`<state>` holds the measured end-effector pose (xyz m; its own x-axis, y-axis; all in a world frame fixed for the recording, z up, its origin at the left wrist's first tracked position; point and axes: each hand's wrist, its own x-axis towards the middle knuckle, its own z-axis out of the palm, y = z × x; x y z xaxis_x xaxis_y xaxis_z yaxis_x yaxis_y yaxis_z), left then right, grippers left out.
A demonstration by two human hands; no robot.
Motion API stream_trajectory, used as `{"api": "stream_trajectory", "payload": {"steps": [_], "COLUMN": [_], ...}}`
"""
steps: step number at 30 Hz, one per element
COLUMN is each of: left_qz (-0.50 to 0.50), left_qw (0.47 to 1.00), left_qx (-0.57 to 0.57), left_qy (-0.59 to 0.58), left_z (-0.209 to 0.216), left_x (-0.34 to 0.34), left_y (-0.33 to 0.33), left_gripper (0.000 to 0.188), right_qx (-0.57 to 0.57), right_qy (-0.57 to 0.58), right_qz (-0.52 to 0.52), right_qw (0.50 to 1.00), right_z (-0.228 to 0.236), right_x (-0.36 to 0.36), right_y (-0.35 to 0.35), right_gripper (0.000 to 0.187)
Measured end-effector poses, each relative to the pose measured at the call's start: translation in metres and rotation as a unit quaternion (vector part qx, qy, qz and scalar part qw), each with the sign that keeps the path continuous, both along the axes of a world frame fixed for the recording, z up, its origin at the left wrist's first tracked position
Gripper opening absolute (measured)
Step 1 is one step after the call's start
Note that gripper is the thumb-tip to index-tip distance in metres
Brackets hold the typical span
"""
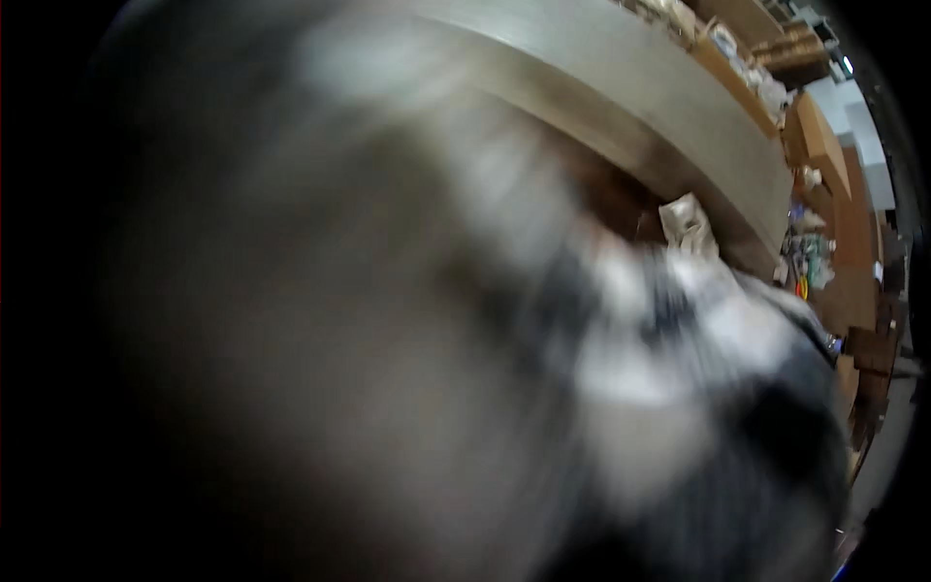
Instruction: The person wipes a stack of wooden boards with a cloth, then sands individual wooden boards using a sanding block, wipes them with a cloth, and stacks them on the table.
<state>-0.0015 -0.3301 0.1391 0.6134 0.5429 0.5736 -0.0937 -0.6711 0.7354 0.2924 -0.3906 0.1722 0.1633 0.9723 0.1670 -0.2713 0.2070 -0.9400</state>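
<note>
A large grey-brown blurred shape (330,320) fills the left and middle of the head view, very close and smeared by motion. I cannot tell whether it is a hand, an arm or something else. Right of it is black-and-white checked cloth (640,369), also blurred. A small pinkish patch at the cloth's upper edge could be skin, but no fingers can be made out. Beside the cloth's upper edge lies a crumpled beige piece (687,221), paper or fabric. What either hand holds is hidden or lost in the blur.
A long pale grey surface (621,63) runs slanted across the top. Beyond it, at the right rim, stand brown cardboard boxes (822,145), clear plastic wrapping (766,89) and a cluster of small coloured items (807,262). The whole scene appears tilted.
</note>
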Motion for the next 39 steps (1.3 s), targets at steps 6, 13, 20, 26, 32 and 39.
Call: {"api": "stream_trajectory", "payload": {"steps": [6, 13, 20, 26, 32, 39], "left_qz": [-0.065, -0.176, -0.165, -0.153, -0.154, -0.081], "left_qw": [0.992, 0.984, 0.985, 0.987, 0.985, 0.989], "left_qx": [-0.092, -0.008, -0.028, -0.038, -0.031, -0.061], "left_qy": [0.063, -0.025, -0.041, -0.038, -0.066, -0.106], "left_z": [-0.027, -0.079, -0.068, -0.057, -0.078, -0.054], "left_x": [0.002, 0.0, 0.014, 0.008, 0.009, 0.02], "left_y": [-0.018, -0.028, -0.009, 0.0, -0.005, 0.0], "left_gripper": [0.022, 0.049, 0.051, 0.053, 0.055, 0.039], "right_qx": [-0.012, 0.0, 0.015, 0.019, 0.02, 0.027], "right_qy": [-0.004, 0.018, 0.001, -0.023, 0.003, 0.024], "right_qz": [-0.065, -0.058, -0.073, -0.08, -0.051, -0.022], "right_qw": [0.998, 0.998, 0.997, 0.996, 0.998, 0.999], "right_z": [0.006, 0.007, 0.009, 0.009, 0.005, 0.008], "right_x": [0.037, 0.036, 0.027, 0.021, 0.019, 0.01], "right_y": [-0.037, -0.05, -0.05, -0.033, -0.032, -0.025], "right_gripper": [0.033, 0.034, 0.036, 0.037, 0.038, 0.039]}}
